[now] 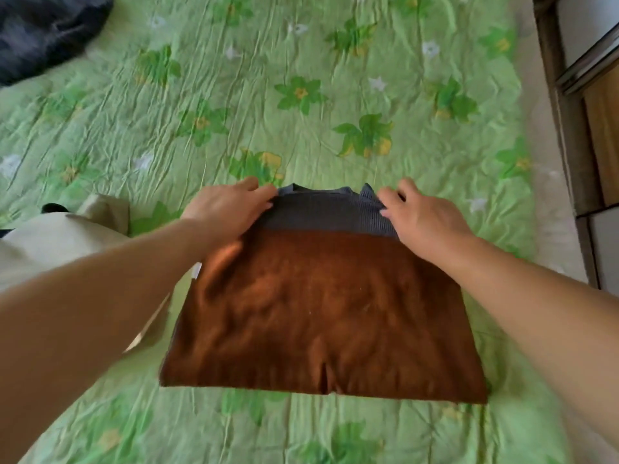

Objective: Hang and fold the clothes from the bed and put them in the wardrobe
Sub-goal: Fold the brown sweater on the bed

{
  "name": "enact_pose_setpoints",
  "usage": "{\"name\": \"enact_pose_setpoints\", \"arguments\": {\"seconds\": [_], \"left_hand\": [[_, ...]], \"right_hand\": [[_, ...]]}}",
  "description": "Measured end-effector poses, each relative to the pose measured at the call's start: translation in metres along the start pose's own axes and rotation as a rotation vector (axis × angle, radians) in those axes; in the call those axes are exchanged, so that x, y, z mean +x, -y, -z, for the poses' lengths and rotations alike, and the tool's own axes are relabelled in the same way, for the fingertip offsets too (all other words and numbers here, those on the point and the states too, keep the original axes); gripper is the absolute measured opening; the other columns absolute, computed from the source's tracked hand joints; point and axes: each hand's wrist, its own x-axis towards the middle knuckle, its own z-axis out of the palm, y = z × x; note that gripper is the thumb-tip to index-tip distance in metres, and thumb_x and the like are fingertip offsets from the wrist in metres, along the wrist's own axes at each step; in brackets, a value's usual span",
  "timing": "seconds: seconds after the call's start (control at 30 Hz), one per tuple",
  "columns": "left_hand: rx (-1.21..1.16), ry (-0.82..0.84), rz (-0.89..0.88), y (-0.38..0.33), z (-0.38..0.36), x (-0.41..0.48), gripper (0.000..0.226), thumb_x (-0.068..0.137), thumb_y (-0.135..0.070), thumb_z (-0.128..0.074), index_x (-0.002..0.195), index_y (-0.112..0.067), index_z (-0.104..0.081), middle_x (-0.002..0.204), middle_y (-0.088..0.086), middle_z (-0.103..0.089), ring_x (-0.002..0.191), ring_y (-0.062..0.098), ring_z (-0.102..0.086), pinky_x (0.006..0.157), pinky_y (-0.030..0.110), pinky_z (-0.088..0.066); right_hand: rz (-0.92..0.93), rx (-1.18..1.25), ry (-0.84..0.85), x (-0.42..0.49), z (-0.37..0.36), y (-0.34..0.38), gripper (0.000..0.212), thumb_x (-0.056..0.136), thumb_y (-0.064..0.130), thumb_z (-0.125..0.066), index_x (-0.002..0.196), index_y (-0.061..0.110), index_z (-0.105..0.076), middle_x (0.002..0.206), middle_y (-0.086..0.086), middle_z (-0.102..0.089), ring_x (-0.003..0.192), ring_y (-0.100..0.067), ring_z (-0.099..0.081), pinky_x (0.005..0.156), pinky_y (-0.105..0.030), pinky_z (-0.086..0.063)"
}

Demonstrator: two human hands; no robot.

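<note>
We find the brown garment (318, 313) lying flat on the green floral bedspread (335, 78), at 6 o'clock from the view's centre and directly ahead of the person. Its long axis runs 9 to 3 o'clock. Its blue-grey ribbed band (325, 212) forms the far edge, toward 12. Both hands are on that edge, equally near: the left hand (231, 209) at the garment's 11 o'clock corner, the right hand (425, 219) at its 1 o'clock corner. Each hand's fingers are curled and pinch the band. We judge that a fold toward 6 o'clock comes next. A beige garment (50, 246) lies near at 9 o'clock.
</note>
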Motion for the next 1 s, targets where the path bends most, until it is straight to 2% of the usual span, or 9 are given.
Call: {"name": "enact_pose_setpoints", "arguments": {"seconds": [0.1,0.2,0.37,0.5,0.67,0.77,0.87,0.93,1.0], "left_hand": [[0.172,-0.016,0.151,0.006,-0.001,0.031,0.04,0.098,-0.042,-0.048,0.136,-0.031,-0.04,0.133,0.012,-0.046,0.12,0.037,-0.049,0.094,0.053,-0.042],[0.066,0.11,0.269,-0.024,-0.023,0.009,0.061,0.099,-0.054,-0.041,0.154,-0.034,-0.022,0.159,0.013,-0.022,0.146,0.035,-0.022,0.114,0.057,-0.024],[0.005,0.292,0.299,-0.092,-0.105,-0.114,0.07,0.093,-0.074,-0.008,0.155,-0.048,0.014,0.166,0.007,0.022,0.153,0.028,0.02,0.115,0.072,-0.006],[0.0,0.288,0.389,-0.096,-0.131,-0.122,0.068,0.093,-0.077,-0.001,0.149,-0.05,0.026,0.164,0.008,0.028,0.15,0.029,0.028,0.113,0.074,0.001],[-0.017,0.224,0.177,-0.106,-0.105,-0.149,0.08,0.094,-0.078,-0.016,0.16,-0.037,0.001,0.168,0.013,0.006,0.155,0.031,0.003,0.116,0.069,-0.012],[-0.002,0.263,0.017,-0.115,-0.101,-0.209,0.089,0.089,-0.082,-0.028,0.161,-0.031,-0.015,0.168,0.015,-0.01,0.154,0.033,-0.012,0.113,0.072,-0.018],[0.035,0.242,0.046,-0.104,-0.105,-0.237,0.083,0.084,-0.057,-0.062,0.156,-0.032,-0.032,0.16,0.017,-0.031,0.147,0.035,-0.032,0.11,0.066,-0.03],[0.035,0.21,0.102,-0.098,-0.105,-0.233,0.082,0.069,-0.035,-0.082,0.145,-0.029,-0.051,0.14,0.019,-0.051,0.13,0.039,-0.049,0.101,0.059,-0.042],[0.078,0.189,0.12,-0.097,-0.1,-0.219,0.073,0.066,-0.024,-0.085,0.134,-0.025,-0.06,0.123,0.017,-0.057,0.112,0.04,-0.056,0.086,0.053,-0.048]], "right_hand": [[-0.162,-0.165,0.049,0.025,-0.006,0.003,0.063,0.097,0.046,-0.054,0.146,0.02,-0.025,0.138,-0.021,-0.033,0.111,-0.042,-0.052,0.083,-0.052,-0.046],[-0.119,-0.03,0.181,-0.005,-0.028,0.042,0.072,0.096,0.06,-0.044,0.155,0.025,-0.019,0.161,-0.018,-0.011,0.148,-0.04,-0.018,0.115,-0.068,-0.019],[-0.06,0.087,0.345,-0.11,-0.086,0.105,0.079,0.094,0.075,-0.016,0.161,0.034,-0.006,0.169,-0.011,0.005,0.156,-0.033,0.004,0.116,-0.071,-0.003],[-0.093,0.053,0.382,-0.121,-0.11,0.108,0.078,0.092,0.076,0.003,0.156,0.036,0.021,0.164,-0.007,0.031,0.151,-0.029,0.027,0.115,-0.069,0.011],[0.013,0.122,0.366,-0.145,-0.082,0.112,0.082,0.094,0.077,-0.004,0.161,0.03,-0.002,0.169,-0.009,0.007,0.155,-0.029,0.01,0.119,-0.066,-0.002],[0.147,0.109,0.414,-0.202,-0.078,0.109,0.088,0.091,0.078,-0.032,0.161,0.034,-0.002,0.169,-0.009,0.009,0.155,-0.029,0.01,0.118,-0.069,-0.005],[0.047,0.078,0.398,-0.233,-0.081,0.097,0.087,0.089,0.044,-0.066,0.16,0.034,-0.016,0.167,-0.014,-0.013,0.153,-0.035,-0.015,0.115,-0.065,-0.021],[-0.006,0.032,0.306,-0.232,-0.085,0.095,0.083,0.078,0.009,-0.073,0.152,0.027,-0.039,0.147,-0.018,-0.042,0.132,-0.041,-0.043,0.1,-0.059,-0.039],[-0.021,-0.009,0.213,-0.22,-0.084,0.092,0.073,0.07,-0.004,-0.071,0.136,0.019,-0.052,0.122,-0.015,-0.052,0.104,-0.039,-0.05,0.079,-0.05,-0.044]]}}
